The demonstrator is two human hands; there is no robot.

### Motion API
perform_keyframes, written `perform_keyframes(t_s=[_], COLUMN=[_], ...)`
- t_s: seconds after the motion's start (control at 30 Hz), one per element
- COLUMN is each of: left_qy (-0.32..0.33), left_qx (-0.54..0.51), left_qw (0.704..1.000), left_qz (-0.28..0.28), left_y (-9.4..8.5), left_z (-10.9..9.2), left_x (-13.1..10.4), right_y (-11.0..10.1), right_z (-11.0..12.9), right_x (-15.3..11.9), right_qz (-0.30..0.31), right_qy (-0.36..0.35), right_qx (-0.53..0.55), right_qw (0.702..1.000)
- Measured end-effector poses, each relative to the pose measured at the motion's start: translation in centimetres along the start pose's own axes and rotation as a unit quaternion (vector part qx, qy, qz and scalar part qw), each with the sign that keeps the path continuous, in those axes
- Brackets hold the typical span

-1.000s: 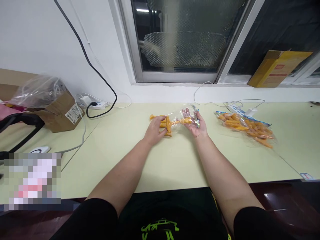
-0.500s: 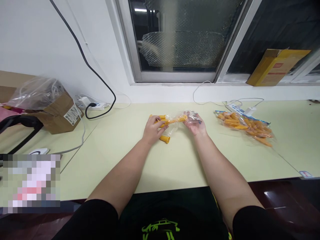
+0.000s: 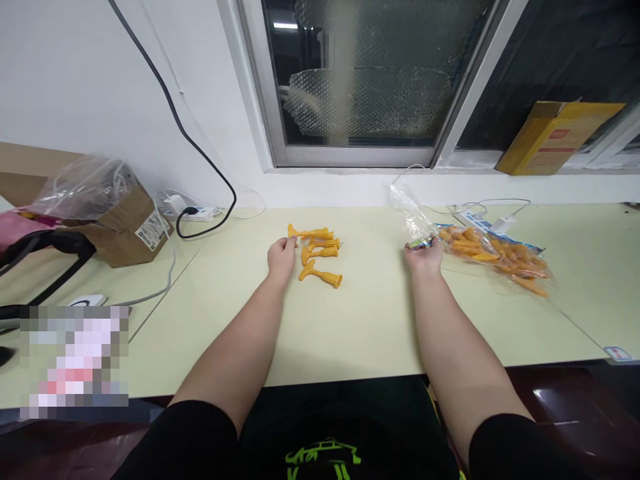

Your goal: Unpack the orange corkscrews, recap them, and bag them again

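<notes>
Several orange plastic pieces with curved heads and ribbed stems [image 3: 325, 251] lie in a loose group on the table. My left hand [image 3: 283, 259] is at their left side, its fingers closed around the head end of the upper piece. To the right, my right hand [image 3: 424, 257] grips the coloured end of a clear plastic bag [image 3: 410, 210], whose crumpled film stands up toward the window. Just right of that hand, filled bags of similar orange pieces [image 3: 493, 253] lie on the table.
A cardboard box with plastic film [image 3: 131, 230] stands at the left on the pale table [image 3: 360, 333]. A power strip [image 3: 200, 213] with a black cable [image 3: 227, 213] lies near the wall. Another strip [image 3: 473, 221] sits behind the filled bags. A yellow carton [image 3: 555, 140] leans at the window.
My right hand has moved right with the clear bag, away from the orange pieces. My left hand has shifted slightly left, and the pieces now lie outside the bag.
</notes>
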State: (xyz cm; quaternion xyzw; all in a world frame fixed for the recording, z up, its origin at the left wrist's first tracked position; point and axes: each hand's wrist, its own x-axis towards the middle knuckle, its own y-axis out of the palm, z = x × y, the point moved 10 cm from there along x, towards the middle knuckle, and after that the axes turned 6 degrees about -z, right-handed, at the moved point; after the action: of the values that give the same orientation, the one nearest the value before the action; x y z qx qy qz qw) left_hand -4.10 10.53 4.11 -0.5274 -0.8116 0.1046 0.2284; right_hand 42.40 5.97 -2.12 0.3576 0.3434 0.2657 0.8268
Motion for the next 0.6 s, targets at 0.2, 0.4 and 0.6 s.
perform_keyframes(t_s=[0.2, 0.4, 0.6], left_qy=[-0.06, -0.037, -0.011], left_qx=[0.049, 0.193, 0.269], left_qw=[0.996, 0.975, 0.956], left_qz=[0.034, 0.103, 0.117], left_y=[0.2, 1.4, 1.5], left_z=[1.7, 1.6, 1.2], left_x=[0.3, 0.0, -0.2], right_y=[0.0, -0.7, -0.9], right_z=[-1.0, -2.5, -3.9], right_x=[0.3, 0.7, 0.5], right_qz=[0.008, -0.007, -0.007], right_qy=[-0.026, 0.013, 0.066], right_qx=[-0.084, -0.14, -0.184], right_qw=[0.996, 0.99, 0.981])
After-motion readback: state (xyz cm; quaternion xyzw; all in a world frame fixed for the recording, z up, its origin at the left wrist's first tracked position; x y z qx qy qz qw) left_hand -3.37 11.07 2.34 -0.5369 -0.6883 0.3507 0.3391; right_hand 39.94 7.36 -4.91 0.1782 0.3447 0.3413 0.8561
